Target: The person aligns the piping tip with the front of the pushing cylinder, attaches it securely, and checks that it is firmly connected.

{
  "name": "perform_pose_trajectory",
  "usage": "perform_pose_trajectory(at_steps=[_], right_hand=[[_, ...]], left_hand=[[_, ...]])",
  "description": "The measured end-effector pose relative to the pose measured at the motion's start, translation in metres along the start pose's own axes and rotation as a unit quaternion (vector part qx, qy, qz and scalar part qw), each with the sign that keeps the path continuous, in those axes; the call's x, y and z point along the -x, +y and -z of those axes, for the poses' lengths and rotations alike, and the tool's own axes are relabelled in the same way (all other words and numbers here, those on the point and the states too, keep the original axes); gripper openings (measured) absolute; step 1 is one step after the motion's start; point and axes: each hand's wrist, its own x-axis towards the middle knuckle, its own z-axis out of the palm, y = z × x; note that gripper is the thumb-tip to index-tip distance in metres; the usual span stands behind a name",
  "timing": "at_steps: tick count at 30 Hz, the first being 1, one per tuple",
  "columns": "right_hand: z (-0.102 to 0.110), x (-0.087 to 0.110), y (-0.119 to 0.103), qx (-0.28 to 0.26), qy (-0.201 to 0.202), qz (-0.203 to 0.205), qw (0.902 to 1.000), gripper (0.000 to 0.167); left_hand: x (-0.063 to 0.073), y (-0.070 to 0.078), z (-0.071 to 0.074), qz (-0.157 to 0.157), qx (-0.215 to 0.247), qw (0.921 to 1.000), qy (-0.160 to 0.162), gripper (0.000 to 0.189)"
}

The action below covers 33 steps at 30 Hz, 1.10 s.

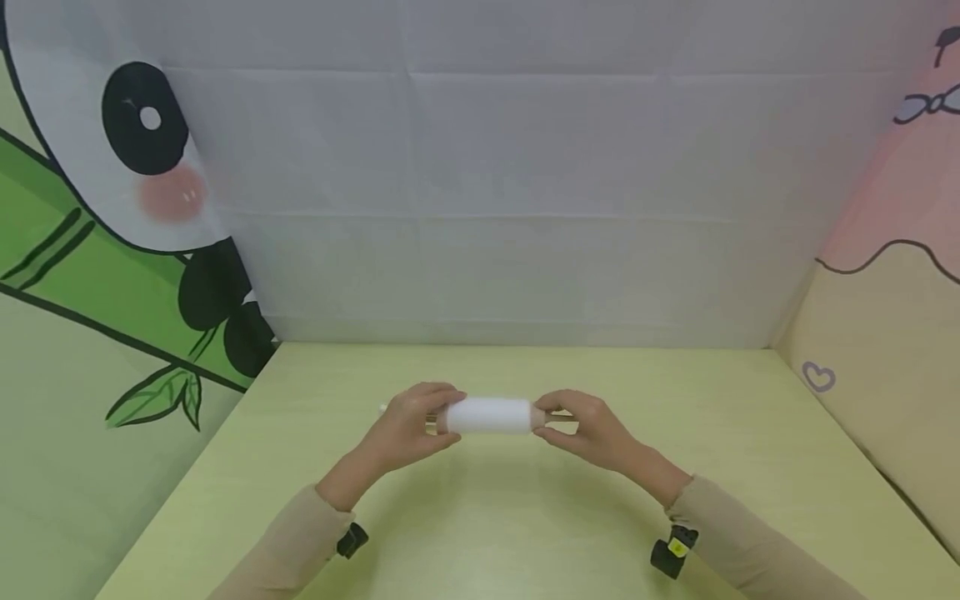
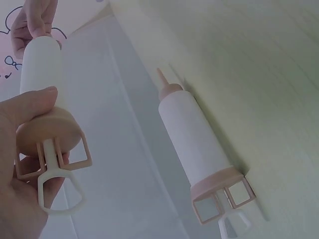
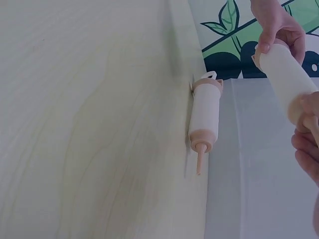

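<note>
Both hands hold one syringe (image 1: 491, 415) level above the table, with a thick white barrel and pinkish-beige end caps. My left hand (image 1: 408, 425) grips its handle end, fingers above and thumb below the cap. In the left wrist view, the white pull ring (image 2: 61, 194) of its plunger and the square finger loops show beside the palm. My right hand (image 1: 592, 429) pinches the nozzle end between thumb and fingers. A second, similar syringe (image 2: 194, 134) lies on its side on the table, its nozzle (image 3: 199, 162) bare; in the head view it is mostly hidden.
The pale yellow table (image 1: 480, 533) ends at a light grey cloth wall (image 1: 510, 183) at the back. A panda-printed panel (image 1: 90, 333) stands at the left, a pink and beige panel (image 1: 885, 317) at the right. Each sleeve carries a small black device (image 1: 671, 554).
</note>
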Motion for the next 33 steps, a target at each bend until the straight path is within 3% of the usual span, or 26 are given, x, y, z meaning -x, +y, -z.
perform_pose_trajectory(at_steps=[5, 10, 14, 19, 23, 26, 33], right_hand=[[0.003, -0.004, -0.017, -0.055, -0.001, -0.044, 0.9975, 0.031], [0.004, -0.008, -0.029, -0.087, -0.008, -0.076, 0.9933, 0.027], [-0.001, -0.002, -0.022, -0.072, -0.065, -0.139, 0.9855, 0.022], [-0.005, 0.005, -0.018, -0.025, -0.141, -0.174, 0.9744, 0.026], [-0.004, 0.012, -0.019, 0.004, -0.153, -0.185, 0.9708, 0.033], [0.002, 0.018, -0.018, -0.014, -0.148, -0.216, 0.965, 0.035], [0.016, 0.03, -0.014, -0.023, -0.127, -0.263, 0.9562, 0.034]], left_hand=[[0.004, 0.0, -0.004, -0.052, -0.059, 0.9962, 0.038, 0.047], [0.01, 0.001, -0.006, -0.058, -0.093, 0.9929, 0.046, 0.049], [0.017, 0.001, -0.005, -0.036, -0.088, 0.9953, 0.016, 0.049], [0.025, -0.004, -0.002, 0.012, -0.014, 0.9983, -0.055, 0.045], [0.035, -0.013, -0.001, 0.033, 0.011, 0.9955, -0.088, 0.042], [0.045, -0.019, 0.0, 0.051, 0.014, 0.9936, -0.1, 0.043], [0.064, -0.033, 0.003, 0.066, -0.022, 0.9919, -0.106, 0.041]])
